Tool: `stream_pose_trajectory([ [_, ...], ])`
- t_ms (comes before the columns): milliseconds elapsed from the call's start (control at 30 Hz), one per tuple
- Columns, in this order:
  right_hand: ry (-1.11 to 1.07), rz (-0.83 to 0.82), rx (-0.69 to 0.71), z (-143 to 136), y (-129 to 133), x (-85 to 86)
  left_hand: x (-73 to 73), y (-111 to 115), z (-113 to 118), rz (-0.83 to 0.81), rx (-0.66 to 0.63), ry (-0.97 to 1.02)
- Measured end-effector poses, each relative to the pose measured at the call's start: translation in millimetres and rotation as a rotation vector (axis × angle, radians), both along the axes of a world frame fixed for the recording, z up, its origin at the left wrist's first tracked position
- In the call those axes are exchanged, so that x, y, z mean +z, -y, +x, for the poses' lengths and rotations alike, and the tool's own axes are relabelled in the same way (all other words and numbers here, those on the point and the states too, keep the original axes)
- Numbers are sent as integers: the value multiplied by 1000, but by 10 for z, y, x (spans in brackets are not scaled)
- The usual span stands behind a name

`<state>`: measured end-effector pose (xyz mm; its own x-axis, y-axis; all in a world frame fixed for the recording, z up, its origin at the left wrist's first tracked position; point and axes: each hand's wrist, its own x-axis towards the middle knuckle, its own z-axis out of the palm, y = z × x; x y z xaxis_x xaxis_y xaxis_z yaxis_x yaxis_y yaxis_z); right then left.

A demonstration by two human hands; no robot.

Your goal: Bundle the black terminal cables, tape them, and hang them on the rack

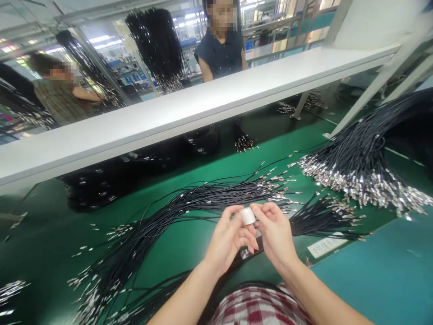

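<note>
Between my two hands is a small white roll (247, 216), perhaps tape or labels; its kind is hard to make out. My left hand (227, 241) grips it between thumb and index finger, with the other fingers curled below. On its right edge, the fingertips of my right hand (276, 232) pinch the roll. Just beneath my hands runs a bundle of thin black cables (233, 264), partly hidden by them, with a small clear piece (246, 254) on it. Beyond lies a long loose bundle of black cables (176, 205) with shiny metal ends.
A shorter cable bundle (324, 214) and a labelled strip (327, 244) are to the right. Further right, a thick cable bundle (365, 167) hangs over the green table (209, 230). A white shelf (189, 106) crosses ahead; two people are beyond it, near hanging cables (157, 45).
</note>
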<state>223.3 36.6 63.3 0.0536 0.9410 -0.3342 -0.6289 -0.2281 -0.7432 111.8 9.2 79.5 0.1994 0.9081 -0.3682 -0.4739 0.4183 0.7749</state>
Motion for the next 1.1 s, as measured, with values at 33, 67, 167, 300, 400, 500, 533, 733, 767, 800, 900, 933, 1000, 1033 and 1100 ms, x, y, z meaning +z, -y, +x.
stream_pose_trajectory([
  [33,-18,-21,18,-5,-30,23,16,-4,-2,78,34,-93],
  [67,-30,-31,37,-8,-57,49,20,-9,-11,144,52,-189],
  [167,-46,-38,93,-6,-121,132,6,-53,-90,300,43,-455],
  [300,-62,-37,155,1,-199,223,80,-221,-274,429,82,-665],
  [400,15,108,161,-18,-277,273,222,-417,-381,294,27,-447],
  [500,109,262,136,-76,-394,320,353,-613,-449,88,-101,-139],
  [533,115,290,125,-104,-439,335,386,-668,-465,51,-118,-84],
  [733,28,290,114,-267,-692,413,552,-809,-515,129,-138,-174],
  [767,23,288,116,-279,-735,428,597,-837,-533,162,-148,-244],
  [800,25,284,109,-285,-781,442,656,-890,-562,206,-160,-329],
  [900,64,259,34,-259,-919,451,932,-1284,-740,494,-65,-690],
  [933,86,254,9,-236,-955,428,1053,-1500,-831,633,30,-856],
  [1000,128,244,4,-170,-994,322,1310,-2011,-1041,848,267,-1238],
  [1033,143,235,36,-128,-995,239,1432,-2276,-1149,843,358,-1430],
  [1100,160,192,139,-27,-954,33,1621,-2752,-1338,663,406,-1697],
])
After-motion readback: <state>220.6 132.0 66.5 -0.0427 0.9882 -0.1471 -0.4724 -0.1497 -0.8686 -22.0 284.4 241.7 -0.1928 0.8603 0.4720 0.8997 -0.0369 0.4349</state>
